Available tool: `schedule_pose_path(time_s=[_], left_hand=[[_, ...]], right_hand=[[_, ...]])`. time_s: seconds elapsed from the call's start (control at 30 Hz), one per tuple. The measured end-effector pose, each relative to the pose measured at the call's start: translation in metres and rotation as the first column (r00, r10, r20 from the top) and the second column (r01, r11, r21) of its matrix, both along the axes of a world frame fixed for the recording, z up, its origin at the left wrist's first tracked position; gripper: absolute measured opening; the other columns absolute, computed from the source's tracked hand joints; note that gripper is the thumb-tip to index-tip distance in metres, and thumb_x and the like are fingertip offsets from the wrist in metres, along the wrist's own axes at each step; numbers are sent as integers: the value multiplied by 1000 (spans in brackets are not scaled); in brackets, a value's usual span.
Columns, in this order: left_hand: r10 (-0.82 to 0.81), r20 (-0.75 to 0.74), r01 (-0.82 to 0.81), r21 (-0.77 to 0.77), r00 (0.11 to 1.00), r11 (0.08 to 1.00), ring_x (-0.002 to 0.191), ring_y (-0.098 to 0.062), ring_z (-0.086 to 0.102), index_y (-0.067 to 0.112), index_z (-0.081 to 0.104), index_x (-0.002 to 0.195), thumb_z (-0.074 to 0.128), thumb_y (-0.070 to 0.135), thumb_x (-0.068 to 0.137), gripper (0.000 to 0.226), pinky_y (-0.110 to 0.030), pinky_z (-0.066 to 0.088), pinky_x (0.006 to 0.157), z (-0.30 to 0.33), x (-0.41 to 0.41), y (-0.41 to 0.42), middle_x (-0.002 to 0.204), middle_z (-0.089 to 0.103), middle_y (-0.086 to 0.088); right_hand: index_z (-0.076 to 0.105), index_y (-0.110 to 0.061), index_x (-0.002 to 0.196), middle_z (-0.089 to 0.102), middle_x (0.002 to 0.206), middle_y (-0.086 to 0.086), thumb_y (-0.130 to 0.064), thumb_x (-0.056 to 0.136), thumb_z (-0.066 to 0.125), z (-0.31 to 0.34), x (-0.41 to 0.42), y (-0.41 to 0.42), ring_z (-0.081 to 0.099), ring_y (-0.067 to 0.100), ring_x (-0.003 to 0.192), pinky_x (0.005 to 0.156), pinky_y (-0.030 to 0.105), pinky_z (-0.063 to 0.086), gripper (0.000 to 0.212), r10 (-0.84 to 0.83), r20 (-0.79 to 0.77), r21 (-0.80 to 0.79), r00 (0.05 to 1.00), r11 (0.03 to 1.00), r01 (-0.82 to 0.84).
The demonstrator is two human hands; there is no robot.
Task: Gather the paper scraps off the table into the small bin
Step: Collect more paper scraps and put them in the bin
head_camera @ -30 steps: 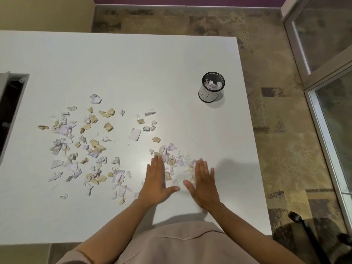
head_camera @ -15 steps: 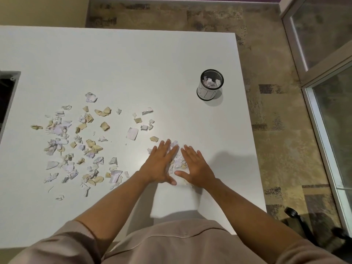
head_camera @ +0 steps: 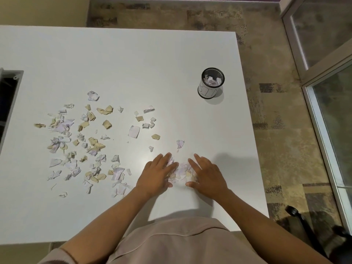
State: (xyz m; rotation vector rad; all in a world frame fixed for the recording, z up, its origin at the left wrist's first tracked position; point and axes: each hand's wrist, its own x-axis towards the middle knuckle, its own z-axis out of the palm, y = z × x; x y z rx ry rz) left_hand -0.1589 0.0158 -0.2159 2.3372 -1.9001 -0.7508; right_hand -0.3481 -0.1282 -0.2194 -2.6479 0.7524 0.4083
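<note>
White worktop (head_camera: 133, 60) over mottled floor; left hand (head_camera: 158, 173) and right hand (head_camera: 207, 176), flat-fingered, have drawn closer, squeezing a scrap pile (head_camera: 181, 171) between them; most paper scraps (head_camera: 80, 143) lie left; small bin (head_camera: 211, 82) far right.

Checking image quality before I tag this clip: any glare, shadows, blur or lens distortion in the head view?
Head view: soft glare sheen on the white table just beyond the hands; a faint shadow right of the right hand, a darker one beside the mesh bin. Left hand and the scrap pile between the hands look slightly blurred. Wide-angle lens bows the table edges.
</note>
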Motion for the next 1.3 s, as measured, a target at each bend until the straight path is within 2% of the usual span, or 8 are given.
schedule_pose_path(time_s=[0.1,0.2,0.47,0.73,1.0,1.17,1.23,1.3], left_hand=[[54,33,-56,54,998,997,126,-27,35,41,29,143,73,53,73,83,-43,45,90,2,-7,-2,156,19,-1],[61,17,-62,50,998,997,115,-29,39,40,28,145,68,39,83,74,-39,48,87,4,-14,-7,154,18,-6],[31,-32,-29,65,999,997,118,-30,39,19,48,134,44,21,95,39,-34,49,84,10,-19,-9,147,32,-7],[81,-47,-76,112,996,991,125,-21,39,18,54,130,38,22,100,33,-30,48,89,12,-24,-19,138,44,1],[215,-172,-209,53,961,976,112,-21,49,17,65,117,47,13,94,29,-28,46,84,5,-20,-32,119,58,1],[424,-424,-448,49,800,893,79,-16,64,12,75,91,62,4,84,16,-28,49,71,10,-16,-48,83,70,-1],[540,-547,-571,133,640,810,54,-1,55,13,76,87,74,9,80,9,-13,42,58,14,-12,-58,61,63,12],[632,-617,-653,239,470,719,46,2,47,15,76,87,82,16,75,14,-5,35,52,17,-7,-71,51,57,18]], right_hand=[[19,-33,148,25,157,8,-72,69,63,4,4,10,40,32,129,92,46,48,99,-54,-87,-9,995,999,53],[24,-31,148,30,151,12,-57,71,74,5,16,23,41,31,123,90,39,50,95,-83,-96,26,992,996,86],[56,-10,127,48,137,15,-16,96,56,7,31,36,48,31,118,85,35,55,32,-95,26,100,995,991,92],[62,-4,112,57,122,14,-8,98,45,9,37,28,52,27,112,79,33,51,22,-82,32,90,996,993,79],[72,-3,88,71,95,12,-7,87,60,7,41,8,64,27,87,75,36,51,12,-297,124,270,947,928,256],[75,-16,77,74,74,-5,-15,75,71,19,41,-13,64,5,67,65,23,49,4,-646,134,552,751,678,485],[77,-26,76,71,66,-18,-18,73,75,23,41,-23,60,-4,59,58,11,43,9,-749,77,644,659,542,541],[76,-30,77,71,66,-17,-22,72,78,27,41,-33,61,-3,60,61,15,47,10,-818,23,702,574,423,574]])
